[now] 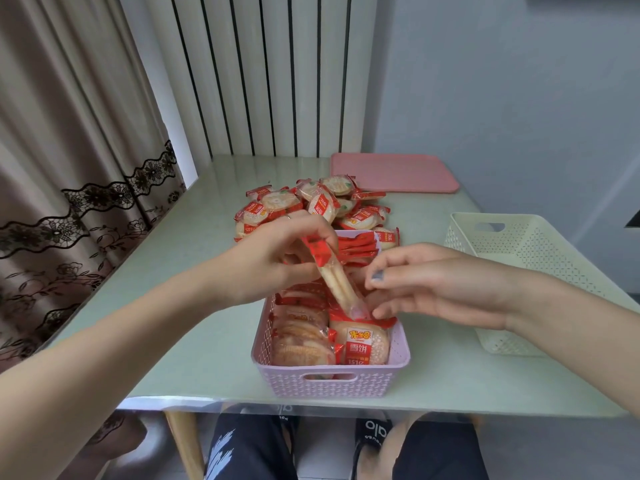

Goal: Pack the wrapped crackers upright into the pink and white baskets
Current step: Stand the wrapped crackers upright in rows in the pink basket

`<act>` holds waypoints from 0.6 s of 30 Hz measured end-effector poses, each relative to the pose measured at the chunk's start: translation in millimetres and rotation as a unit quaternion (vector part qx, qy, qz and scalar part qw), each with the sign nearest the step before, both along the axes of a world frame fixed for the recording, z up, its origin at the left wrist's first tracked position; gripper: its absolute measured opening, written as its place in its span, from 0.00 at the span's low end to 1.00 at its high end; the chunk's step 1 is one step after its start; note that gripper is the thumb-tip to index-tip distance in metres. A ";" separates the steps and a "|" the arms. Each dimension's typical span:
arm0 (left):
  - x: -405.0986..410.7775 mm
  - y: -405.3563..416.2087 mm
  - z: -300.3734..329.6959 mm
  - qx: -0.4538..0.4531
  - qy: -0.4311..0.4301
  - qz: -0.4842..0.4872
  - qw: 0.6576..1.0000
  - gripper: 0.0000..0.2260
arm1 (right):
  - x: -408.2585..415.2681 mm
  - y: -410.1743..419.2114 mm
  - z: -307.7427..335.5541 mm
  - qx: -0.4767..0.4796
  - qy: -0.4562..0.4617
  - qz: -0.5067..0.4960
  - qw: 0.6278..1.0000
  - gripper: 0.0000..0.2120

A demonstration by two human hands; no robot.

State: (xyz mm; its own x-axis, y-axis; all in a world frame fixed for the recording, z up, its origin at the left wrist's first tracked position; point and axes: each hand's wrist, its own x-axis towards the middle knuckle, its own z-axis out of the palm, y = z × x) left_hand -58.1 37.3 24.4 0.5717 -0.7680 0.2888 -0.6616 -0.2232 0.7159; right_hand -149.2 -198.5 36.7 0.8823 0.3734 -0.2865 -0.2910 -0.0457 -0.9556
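Honestly, your left hand (pixel 277 258) pinches the light, crinkly, breakable cracker pack (pixel 337 282) by its red seam while your right hand (pixel 426 282), loosely open, steadies its bottom over the pink basket (pixel 332 379).

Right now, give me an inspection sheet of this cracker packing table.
Surface: pale green table.
Job's things: pink basket nearly full of upright packs; white basket appears empty; loose pile of crackers behind.
Clutter: pink tray at the far edge.
Hands: left hand pinches a wrapped cracker, tilted over the pink basket; right hand beside it, fingers relaxed.
Cables: nothing seen.
Surroundings: curtain, ribbed panel.
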 end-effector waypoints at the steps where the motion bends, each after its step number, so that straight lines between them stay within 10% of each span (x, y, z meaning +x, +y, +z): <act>1: 0.1 -0.9 1.3 -0.009 0.009 -0.002 1.000 0.09 | 0.3 2.7 -0.5 -0.020 -0.013 -0.015 1.000 0.07; 12: 0.0 -8.8 6.1 -0.084 0.322 0.015 0.943 0.25 | 1.8 11.6 -4.9 -0.179 -0.135 -0.136 0.965 0.19; 18: -6.5 -9.6 12.1 0.035 0.061 -0.009 0.997 0.22 | -0.5 8.8 1.6 -0.269 -0.168 -0.072 0.945 0.19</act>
State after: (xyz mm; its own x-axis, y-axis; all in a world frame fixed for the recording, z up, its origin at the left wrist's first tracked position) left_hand -64.7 27.7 36.5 0.5854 -0.7942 0.1629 -0.5746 -0.2647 0.7744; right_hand -149.7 -189.7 38.2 0.9880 0.1221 -0.0950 -0.0151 -0.5352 -0.8446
